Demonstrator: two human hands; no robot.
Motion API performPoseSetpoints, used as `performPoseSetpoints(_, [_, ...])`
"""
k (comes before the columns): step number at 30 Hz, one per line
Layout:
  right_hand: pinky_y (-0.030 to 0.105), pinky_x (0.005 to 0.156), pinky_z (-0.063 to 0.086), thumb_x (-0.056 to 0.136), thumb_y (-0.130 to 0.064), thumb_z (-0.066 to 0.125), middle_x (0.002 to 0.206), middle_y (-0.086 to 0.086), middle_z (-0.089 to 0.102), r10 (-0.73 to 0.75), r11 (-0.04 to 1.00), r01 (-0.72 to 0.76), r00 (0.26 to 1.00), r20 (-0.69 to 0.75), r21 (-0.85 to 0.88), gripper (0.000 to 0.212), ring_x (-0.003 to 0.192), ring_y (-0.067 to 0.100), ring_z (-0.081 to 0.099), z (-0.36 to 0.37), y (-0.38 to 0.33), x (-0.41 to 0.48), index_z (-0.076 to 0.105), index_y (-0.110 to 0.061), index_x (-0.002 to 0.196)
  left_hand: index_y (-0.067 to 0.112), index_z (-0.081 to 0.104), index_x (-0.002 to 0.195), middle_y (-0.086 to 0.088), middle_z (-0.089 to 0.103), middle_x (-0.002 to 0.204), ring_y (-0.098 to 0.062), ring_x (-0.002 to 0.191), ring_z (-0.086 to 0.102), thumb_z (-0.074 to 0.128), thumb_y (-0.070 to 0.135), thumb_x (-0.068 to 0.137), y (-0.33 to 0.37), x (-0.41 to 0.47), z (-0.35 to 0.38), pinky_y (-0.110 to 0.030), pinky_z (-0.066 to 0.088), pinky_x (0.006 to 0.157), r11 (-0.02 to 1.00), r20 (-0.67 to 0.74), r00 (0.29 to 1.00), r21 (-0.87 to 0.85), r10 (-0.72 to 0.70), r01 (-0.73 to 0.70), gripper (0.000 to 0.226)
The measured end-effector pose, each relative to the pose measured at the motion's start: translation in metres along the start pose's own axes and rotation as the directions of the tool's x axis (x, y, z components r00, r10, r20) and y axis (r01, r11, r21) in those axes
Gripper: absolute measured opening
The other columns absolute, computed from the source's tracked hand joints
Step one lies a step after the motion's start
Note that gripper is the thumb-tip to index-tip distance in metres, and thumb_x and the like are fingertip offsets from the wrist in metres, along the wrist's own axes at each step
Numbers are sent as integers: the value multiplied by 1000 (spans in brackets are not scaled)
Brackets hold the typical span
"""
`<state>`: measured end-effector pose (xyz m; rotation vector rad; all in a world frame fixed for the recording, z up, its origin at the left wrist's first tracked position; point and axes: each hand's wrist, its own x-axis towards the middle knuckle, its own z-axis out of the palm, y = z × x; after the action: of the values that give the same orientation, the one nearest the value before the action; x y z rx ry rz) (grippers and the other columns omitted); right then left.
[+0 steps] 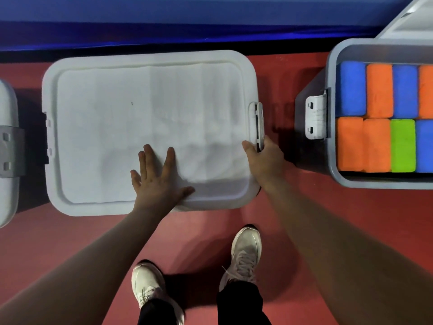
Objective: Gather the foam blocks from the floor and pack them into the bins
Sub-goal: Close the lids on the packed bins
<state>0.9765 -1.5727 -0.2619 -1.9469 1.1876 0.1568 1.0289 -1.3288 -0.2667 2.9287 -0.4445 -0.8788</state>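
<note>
A white lid (pixel 117 127) covers the middle bin on the red floor. My left hand (pixel 157 179) lies flat on the lid near its front edge, fingers spread. At the lid's right side my right hand (pixel 263 158) grips the lower end of the latch (pixel 259 123), thumb on the lid's rim and fingers curled round the clip. To the right stands an open grey bin (pixel 332 66) packed with foam blocks in two rows: blue (pixel 352 87), orange (pixel 379 90) and one green (pixel 403 145).
Another closed bin (pixel 8 146) with a grey latch shows at the left edge. A loose lid (pixel 412 22) leans behind the open bin at top right. A blue padded wall (pixel 187 19) runs along the back. My two white shoes (pixel 246 252) stand on the red floor (pixel 70 231).
</note>
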Motion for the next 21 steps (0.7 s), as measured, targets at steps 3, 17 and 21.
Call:
performPoseSetpoints(3, [41,82,50,87,-41,67,97,16,69,-25,995,18,997,-71,-99,40,96,37,63,0,-2,-1,64,-3,99,34,-4,154,-16,-22,159,-33,149,-17,67,69,73,0,-2,0,-64,12,115,1000,-9,1000,13,-2,2,113])
performPoseSetpoints(17, [39,82,47,91,-29,62,105,19,69,-32,978,18,997,-65,-209,32,103,38,62,-6,-3,3,62,-2,108,30,-5,153,-19,-25,157,-37,147,-19,65,73,72,16,1,6,-66,10,114,998,5,999,38,49,-49,115])
performPoseSetpoints(21, [41,83,45,94,-25,55,108,23,67,-57,957,44,998,-37,-285,30,106,41,60,-10,-9,0,60,2,108,32,1,153,-18,-20,159,-34,148,-14,68,71,70,20,-1,1,-64,13,114,999,0,999,17,48,-48,113])
